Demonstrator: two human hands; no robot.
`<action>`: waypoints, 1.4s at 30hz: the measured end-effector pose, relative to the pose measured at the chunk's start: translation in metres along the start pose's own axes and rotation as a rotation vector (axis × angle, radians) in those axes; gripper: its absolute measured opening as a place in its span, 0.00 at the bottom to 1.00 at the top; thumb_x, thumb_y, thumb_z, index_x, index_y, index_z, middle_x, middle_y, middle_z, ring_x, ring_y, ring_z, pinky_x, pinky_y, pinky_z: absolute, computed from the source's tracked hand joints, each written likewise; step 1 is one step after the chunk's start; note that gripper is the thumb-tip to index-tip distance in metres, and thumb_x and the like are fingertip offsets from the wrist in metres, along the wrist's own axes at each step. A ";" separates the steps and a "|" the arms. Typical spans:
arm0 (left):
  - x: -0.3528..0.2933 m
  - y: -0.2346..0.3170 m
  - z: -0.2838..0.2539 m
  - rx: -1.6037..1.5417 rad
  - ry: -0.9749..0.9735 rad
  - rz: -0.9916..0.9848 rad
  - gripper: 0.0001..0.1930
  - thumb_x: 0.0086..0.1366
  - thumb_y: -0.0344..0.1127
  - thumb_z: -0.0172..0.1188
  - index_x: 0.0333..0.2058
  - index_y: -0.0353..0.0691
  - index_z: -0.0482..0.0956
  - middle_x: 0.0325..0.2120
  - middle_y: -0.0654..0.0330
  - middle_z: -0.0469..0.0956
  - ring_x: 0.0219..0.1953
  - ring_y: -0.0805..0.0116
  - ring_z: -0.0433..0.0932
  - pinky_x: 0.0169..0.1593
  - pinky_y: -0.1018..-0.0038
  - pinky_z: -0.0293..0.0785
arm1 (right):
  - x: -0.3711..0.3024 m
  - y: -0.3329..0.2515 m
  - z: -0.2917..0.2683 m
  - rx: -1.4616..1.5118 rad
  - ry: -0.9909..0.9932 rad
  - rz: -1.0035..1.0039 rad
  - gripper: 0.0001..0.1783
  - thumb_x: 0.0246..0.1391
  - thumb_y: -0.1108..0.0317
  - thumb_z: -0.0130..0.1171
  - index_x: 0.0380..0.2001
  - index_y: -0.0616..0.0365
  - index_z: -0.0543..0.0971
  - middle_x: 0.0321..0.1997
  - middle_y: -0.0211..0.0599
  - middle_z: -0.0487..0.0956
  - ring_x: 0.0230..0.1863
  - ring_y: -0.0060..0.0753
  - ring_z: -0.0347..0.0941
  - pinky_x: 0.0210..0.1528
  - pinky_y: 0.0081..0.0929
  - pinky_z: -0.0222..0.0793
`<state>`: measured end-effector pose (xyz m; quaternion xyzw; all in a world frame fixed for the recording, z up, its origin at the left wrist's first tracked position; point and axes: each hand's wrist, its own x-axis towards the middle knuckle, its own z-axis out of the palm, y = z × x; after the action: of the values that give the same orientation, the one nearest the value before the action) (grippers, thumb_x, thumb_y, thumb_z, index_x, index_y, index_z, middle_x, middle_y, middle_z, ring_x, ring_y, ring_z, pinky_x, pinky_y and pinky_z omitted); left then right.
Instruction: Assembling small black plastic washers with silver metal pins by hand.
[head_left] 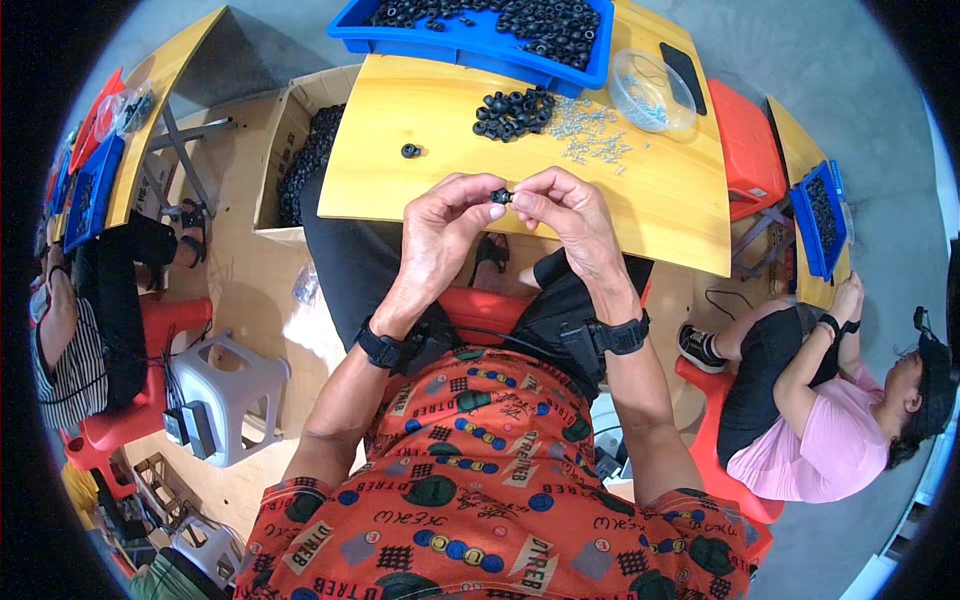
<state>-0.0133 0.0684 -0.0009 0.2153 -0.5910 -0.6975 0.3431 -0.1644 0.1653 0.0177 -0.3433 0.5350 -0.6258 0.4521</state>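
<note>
Just above the near edge of the yellow table (pixel 380 130), my two hands meet at a small black plastic part (pixel 501 196). My left hand (pixel 447 220) pinches it between thumb and fingertips. From the other side, my right hand (pixel 568 215) is closed in a pinch at the part's right end, where a tiny light-coloured piece seems to show; the fingers hide most of it. One loose black part (pixel 410 151) lies alone on the table to the left. Farther back sit a pile of black parts (pixel 512 113) and a scatter of small silvery pieces (pixel 590 130).
At the table's back stands a blue tray (pixel 450 48) of black parts, with a clear round tub (pixel 652 90) and a dark flat object (pixel 684 75) to its right. A cardboard box (pixel 272 160) of parts is at left. Co-workers sit on both sides; a grey stool (pixel 228 395) stands left.
</note>
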 end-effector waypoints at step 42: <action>-0.007 0.029 -0.007 0.452 -0.048 0.274 0.15 0.52 0.16 0.62 0.39 0.37 0.83 0.36 0.59 0.79 0.41 0.65 0.78 0.46 0.74 0.74 | 0.012 -0.012 0.000 0.093 -0.279 0.159 0.19 0.53 0.68 0.66 0.47 0.58 0.73 0.36 0.30 0.79 0.34 0.18 0.73 0.37 0.18 0.70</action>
<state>0.0033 0.0671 0.0253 0.1877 -0.7634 -0.4998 0.3636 -0.1706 0.1544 0.0291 -0.3622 0.4631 -0.5584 0.5853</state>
